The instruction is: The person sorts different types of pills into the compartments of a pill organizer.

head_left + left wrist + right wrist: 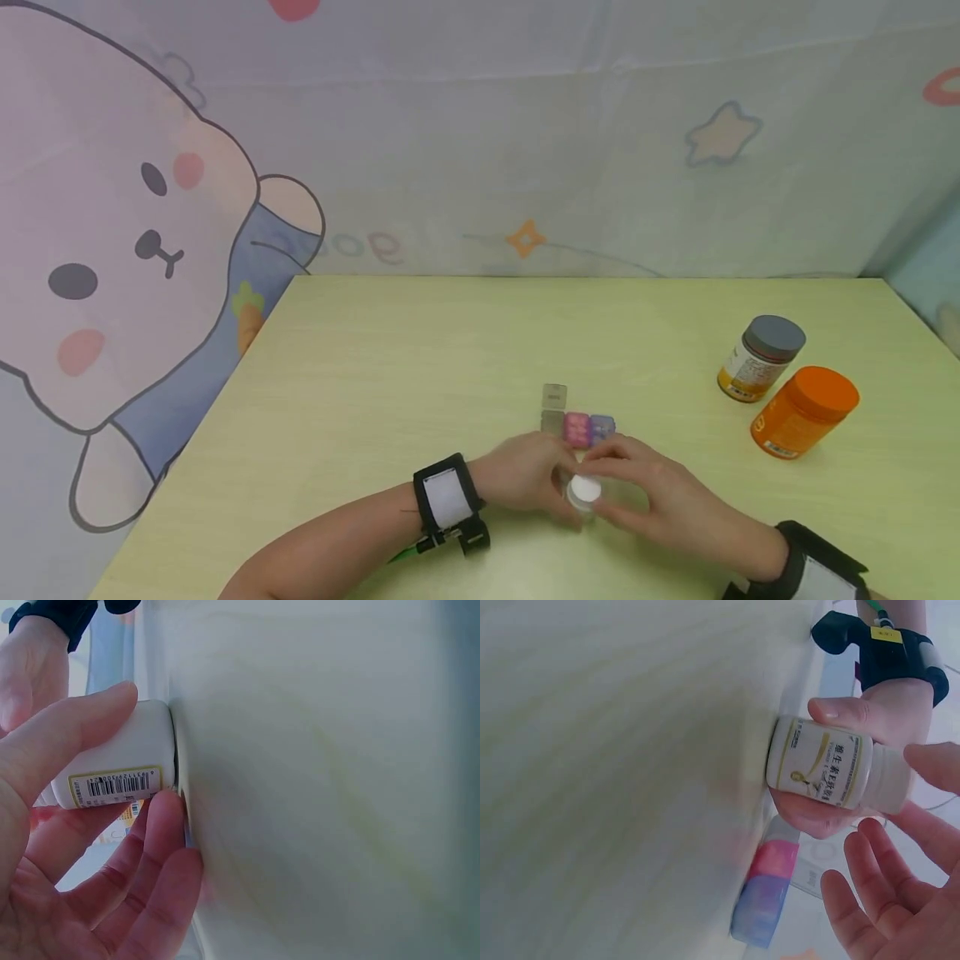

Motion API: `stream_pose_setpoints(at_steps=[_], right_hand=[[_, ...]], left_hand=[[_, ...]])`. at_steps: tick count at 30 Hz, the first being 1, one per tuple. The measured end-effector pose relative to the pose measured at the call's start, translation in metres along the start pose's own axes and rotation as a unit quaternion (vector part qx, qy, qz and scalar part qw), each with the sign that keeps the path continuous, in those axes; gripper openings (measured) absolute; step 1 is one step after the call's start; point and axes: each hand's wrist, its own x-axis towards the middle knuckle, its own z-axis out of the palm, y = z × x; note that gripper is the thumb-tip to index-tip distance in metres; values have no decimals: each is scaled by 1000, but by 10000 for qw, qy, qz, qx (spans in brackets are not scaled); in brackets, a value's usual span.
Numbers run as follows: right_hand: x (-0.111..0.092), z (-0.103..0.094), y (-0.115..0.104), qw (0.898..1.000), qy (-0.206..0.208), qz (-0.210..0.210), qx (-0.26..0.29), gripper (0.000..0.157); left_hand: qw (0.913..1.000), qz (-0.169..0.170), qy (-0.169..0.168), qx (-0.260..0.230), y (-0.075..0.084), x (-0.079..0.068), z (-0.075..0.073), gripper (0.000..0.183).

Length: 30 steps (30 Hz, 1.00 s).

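Note:
A small white pill bottle (810,761) with a gold-edged label stands upright on the table, its white screw cap (587,487) still on. My left hand (525,473) grips the bottle's body from the left; its thumb lies along the side in the left wrist view. From the right, my right hand (656,492) pinches the cap between thumb and index finger, with the other fingers spread loosely. Just beyond both hands sits a small pill organizer (577,429) with grey, pink and blue-violet sections. Its grey lid (555,396) is flipped back, and the hands partly hide its near side.
To the right stand a grey-capped supplement jar (759,358) and an orange jar (804,412) with an orange lid, close together. The pale yellow table (420,350) ends at a printed cloth backdrop (450,150). Each wrist carries a strapped camera.

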Motion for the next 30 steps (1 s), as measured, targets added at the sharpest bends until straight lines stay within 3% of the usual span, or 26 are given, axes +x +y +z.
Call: stream_pose_setpoints(at_steps=[5, 10, 16, 18, 24, 30], right_hand=[[3, 6, -3, 9999, -80, 68, 4, 34], [7, 7, -2, 9983, 216, -115, -536, 33], [6, -1, 2, 9921, 410, 423, -1112, 47], [5, -2, 4, 9910, 456, 490, -1157, 45], [3, -1, 4, 9948, 501, 58, -890, 29], [2, -3, -1, 9993, 204, 24, -315, 30]], left_hand=[[10000, -7, -5, -75, 1, -1, 0, 22], [9999, 143, 74, -21, 0, -1, 0, 21], [9997, 217, 65, -94, 0, -1, 0, 18], [9998, 172, 43, -134, 1, -1, 0, 19], [9999, 87, 26, -87, 1, -2, -1, 24], [9999, 48, -31, -106, -1, -1, 0, 24]])
